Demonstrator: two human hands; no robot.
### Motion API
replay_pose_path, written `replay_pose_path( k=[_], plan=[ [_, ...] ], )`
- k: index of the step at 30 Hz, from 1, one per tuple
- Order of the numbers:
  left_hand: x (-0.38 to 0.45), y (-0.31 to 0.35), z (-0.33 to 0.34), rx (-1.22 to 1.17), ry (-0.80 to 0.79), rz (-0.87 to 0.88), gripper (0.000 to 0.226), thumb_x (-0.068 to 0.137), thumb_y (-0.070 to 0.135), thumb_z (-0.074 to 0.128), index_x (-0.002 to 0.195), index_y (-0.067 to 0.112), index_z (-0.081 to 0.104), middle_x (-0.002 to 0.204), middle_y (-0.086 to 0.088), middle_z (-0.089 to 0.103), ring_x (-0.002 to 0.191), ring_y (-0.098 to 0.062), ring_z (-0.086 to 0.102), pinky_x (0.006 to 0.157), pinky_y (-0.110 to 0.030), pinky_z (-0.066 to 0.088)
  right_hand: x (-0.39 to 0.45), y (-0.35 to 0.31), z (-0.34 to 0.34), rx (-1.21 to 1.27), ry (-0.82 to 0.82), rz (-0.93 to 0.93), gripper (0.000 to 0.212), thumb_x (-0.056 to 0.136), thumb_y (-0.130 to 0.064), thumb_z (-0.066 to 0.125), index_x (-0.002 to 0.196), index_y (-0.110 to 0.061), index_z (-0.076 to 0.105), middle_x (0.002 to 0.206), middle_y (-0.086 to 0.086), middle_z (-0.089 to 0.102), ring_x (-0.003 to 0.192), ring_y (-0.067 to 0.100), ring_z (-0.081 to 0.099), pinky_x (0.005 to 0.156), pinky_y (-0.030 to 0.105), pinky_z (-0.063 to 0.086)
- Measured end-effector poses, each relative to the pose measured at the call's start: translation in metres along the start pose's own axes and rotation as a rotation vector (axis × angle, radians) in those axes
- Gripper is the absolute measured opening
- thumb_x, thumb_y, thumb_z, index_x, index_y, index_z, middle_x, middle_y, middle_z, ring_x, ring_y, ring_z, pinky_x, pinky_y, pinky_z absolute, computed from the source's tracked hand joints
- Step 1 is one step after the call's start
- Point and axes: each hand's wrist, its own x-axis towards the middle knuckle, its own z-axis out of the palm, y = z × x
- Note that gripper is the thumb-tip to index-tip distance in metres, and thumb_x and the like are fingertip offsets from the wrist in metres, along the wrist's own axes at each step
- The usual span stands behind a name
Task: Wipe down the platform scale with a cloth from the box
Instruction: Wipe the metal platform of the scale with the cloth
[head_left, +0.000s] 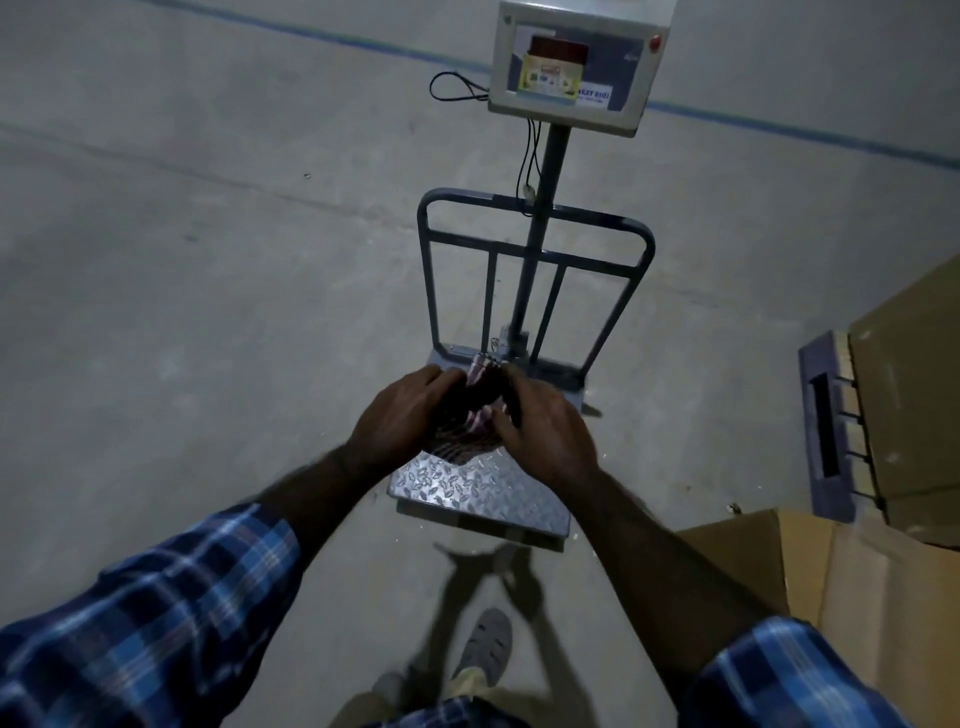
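The platform scale stands on the floor ahead of me, its chequered metal plate (467, 491) low in the middle and its display head (576, 65) on a pole at the top. I hold a dark striped cloth (475, 410) bunched between both hands, in the air above the plate. My left hand (402, 421) grips its left side and my right hand (545, 431) grips its right side. Most of the cloth is hidden by my fingers.
A grey guard rail (535, 249) rises at the plate's far end. An open cardboard box (841, 566) stands at my right, with a larger carton on a pallet (826, 426) behind it. My sandalled foot (485, 647) is on the concrete floor below the plate.
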Motion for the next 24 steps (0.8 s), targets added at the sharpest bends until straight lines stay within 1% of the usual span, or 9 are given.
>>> replay_pose_path(
  k=[4, 7, 10, 12, 14, 16, 18, 21, 24],
  plan=[
    [0.008, -0.015, 0.002, -0.170, 0.050, -0.045, 0.044, 0.079, 0.032, 0.071, 0.118, 0.016, 0.057, 0.101, 0.000, 0.062, 0.081, -0.014, 0.057, 0.066, -0.018, 0.035, 0.015, -0.009, 0.010, 0.020, 0.011, 0.026, 0.057, 0.092, -0.042, 0.059, 0.143, -0.025, 0.041, 0.137, 0.001, 0.057, 0.131, 0.024, 0.044, 0.103, 0.039, 0.040],
    [0.016, -0.020, -0.004, -0.382, 0.146, -0.145, 0.028, 0.081, 0.027, 0.066, 0.107, 0.023, 0.058, 0.091, 0.015, 0.059, 0.077, 0.000, 0.052, 0.067, -0.009, 0.038, 0.024, -0.022, 0.023, 0.056, 0.007, 0.067, 0.062, 0.095, -0.049, 0.051, 0.148, -0.022, 0.034, 0.148, 0.002, 0.046, 0.139, 0.025, 0.035, 0.113, 0.044, 0.032],
    [0.028, -0.031, -0.006, -0.486, 0.214, -0.238, 0.015, 0.091, 0.013, 0.057, 0.104, 0.020, 0.060, 0.087, 0.012, 0.063, 0.063, 0.004, 0.057, 0.062, -0.006, 0.039, 0.029, -0.041, 0.041, 0.184, -0.052, 0.172, 0.060, 0.100, -0.050, 0.040, 0.152, -0.027, 0.022, 0.151, 0.002, 0.042, 0.138, 0.023, 0.037, 0.111, 0.041, 0.035],
    [0.034, -0.041, -0.008, -0.532, 0.227, -0.244, 0.015, 0.094, 0.009, 0.056, 0.105, 0.017, 0.061, 0.091, 0.008, 0.066, 0.067, 0.012, 0.060, 0.062, -0.002, 0.037, 0.034, -0.057, 0.051, 0.327, -0.090, 0.255, 0.052, 0.103, -0.047, 0.036, 0.152, -0.032, 0.025, 0.149, 0.001, 0.045, 0.134, 0.023, 0.043, 0.106, 0.035, 0.036],
    [0.041, -0.051, -0.013, -0.597, 0.215, -0.222, 0.013, 0.095, 0.010, 0.055, 0.103, 0.018, 0.059, 0.096, 0.005, 0.068, 0.070, 0.006, 0.063, 0.064, -0.005, 0.043, 0.040, -0.078, 0.056, 0.652, -0.079, 0.435, 0.041, 0.104, -0.043, 0.037, 0.144, -0.039, 0.039, 0.141, 0.000, 0.054, 0.126, 0.021, 0.053, 0.103, 0.032, 0.040],
    [0.047, -0.061, -0.017, -0.657, 0.185, -0.223, 0.012, 0.095, 0.013, 0.054, 0.100, 0.023, 0.058, 0.097, 0.003, 0.068, 0.074, -0.009, 0.067, 0.065, -0.023, 0.055, 0.044, -0.097, 0.061, 1.009, -0.012, 0.588, 0.028, 0.102, -0.036, 0.043, 0.128, -0.041, 0.054, 0.128, -0.003, 0.063, 0.111, 0.010, 0.061, 0.099, 0.031, 0.046],
    [0.053, -0.075, -0.017, -0.656, 0.155, -0.240, 0.010, 0.094, 0.014, 0.053, 0.100, 0.021, 0.058, 0.096, 0.002, 0.069, 0.081, -0.015, 0.069, 0.067, -0.033, 0.058, 0.047, -0.109, 0.069, 1.184, 0.056, 0.660, 0.028, 0.092, -0.029, 0.055, 0.120, -0.034, 0.059, 0.112, -0.008, 0.068, 0.093, -0.001, 0.065, 0.081, 0.020, 0.050],
    [0.060, -0.091, -0.015, -0.624, 0.153, -0.252, 0.010, 0.093, 0.012, 0.055, 0.102, 0.012, 0.060, 0.093, 0.004, 0.066, 0.086, -0.011, 0.064, 0.071, -0.027, 0.056, 0.047, -0.115, 0.088, 1.177, 0.090, 0.711, 0.052, 0.070, -0.025, 0.058, 0.122, -0.029, 0.062, 0.108, -0.003, 0.071, 0.096, 0.015, 0.067, 0.080, 0.027, 0.053],
    [0.065, -0.097, -0.011, -0.607, 0.172, -0.299, 0.011, 0.091, 0.011, 0.058, 0.101, 0.008, 0.063, 0.092, 0.005, 0.064, 0.084, -0.010, 0.061, 0.068, -0.001, 0.040, 0.040, -0.115, 0.108, 0.996, 0.130, 0.736, 0.049, 0.070, -0.015, 0.065, 0.118, -0.025, 0.066, 0.106, -0.004, 0.072, 0.098, 0.016, 0.067, 0.091, 0.037, 0.054]
  ],
)
